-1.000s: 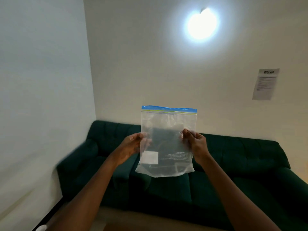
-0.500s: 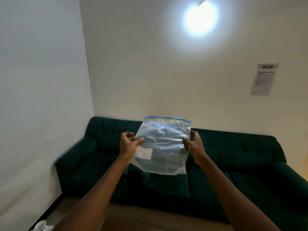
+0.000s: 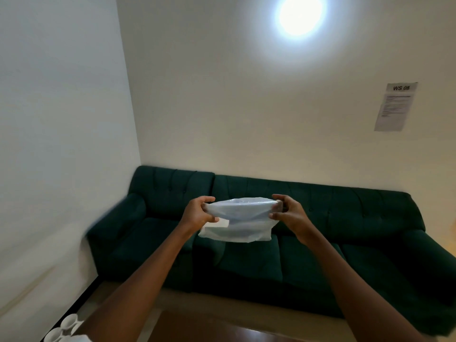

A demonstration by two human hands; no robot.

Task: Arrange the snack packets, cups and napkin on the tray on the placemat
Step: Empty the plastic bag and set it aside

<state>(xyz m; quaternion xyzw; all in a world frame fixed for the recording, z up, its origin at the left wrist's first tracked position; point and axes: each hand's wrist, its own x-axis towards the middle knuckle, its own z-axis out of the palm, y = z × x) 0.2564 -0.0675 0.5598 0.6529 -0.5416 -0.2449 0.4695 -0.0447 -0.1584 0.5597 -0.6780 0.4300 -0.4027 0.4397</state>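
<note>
A clear zip bag (image 3: 238, 219) hangs in the air in front of me, tipped nearly flat so its top edge faces away. My left hand (image 3: 197, 214) pinches its left side and my right hand (image 3: 288, 214) pinches its right side. The bag looks empty; a white label shows on its underside. White cups (image 3: 64, 328) peek in at the bottom left corner. No tray, placemat, napkin or snack packets are in view.
A dark green sofa (image 3: 345, 225) runs along the far wall behind the bag. A brown table surface (image 3: 222, 329) shows at the bottom edge. A paper sign (image 3: 394, 106) hangs on the right wall, and a lamp (image 3: 299, 14) glares above.
The bag was upright with its blue zip strip on top; both hands have lowered it and tipped it forward until nearly flat. The view has tilted down a little.
</note>
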